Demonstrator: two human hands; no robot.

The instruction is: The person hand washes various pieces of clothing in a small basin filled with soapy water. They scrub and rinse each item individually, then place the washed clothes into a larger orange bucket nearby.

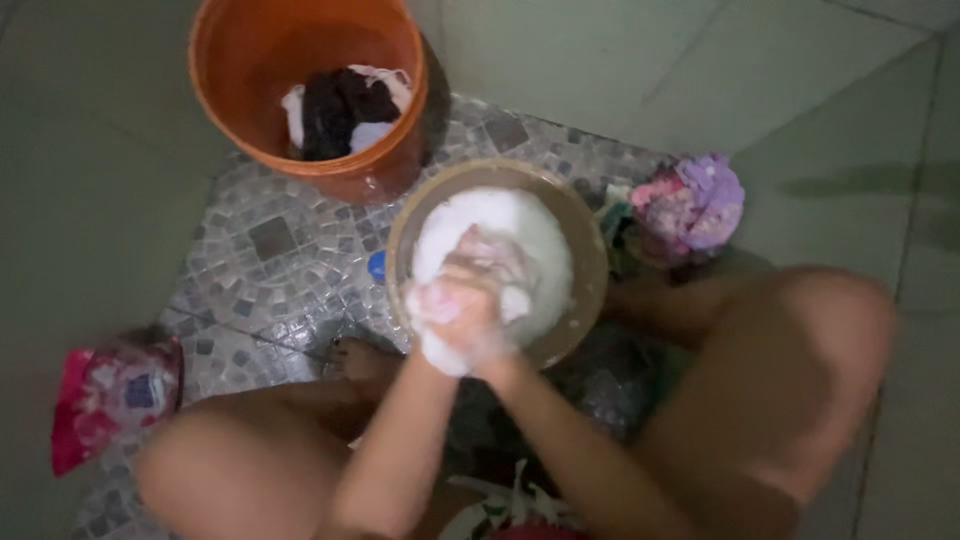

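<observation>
Head view, near to far. Two bent knees frame the scene. Left hand [448,305] and right hand [487,268] meet over one round basin [590,250], fingers closed tightly on one soapy white cloth [520,235]; its bulk lies just beyond them, equally near both hands. One pink packet [105,400] lies near left on the tiled floor [270,250]. Farther off: one bundle of coloured clothes [695,205] right, one orange bucket [230,60] holding dark and white laundry [345,110].

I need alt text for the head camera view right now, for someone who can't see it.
Both hands, left hand and right hand, are pressed together around white soapy cloth in a round basin on a mosaic floor. An orange bucket holding dark and white clothes stands behind, with a pink packet at the left.
</observation>
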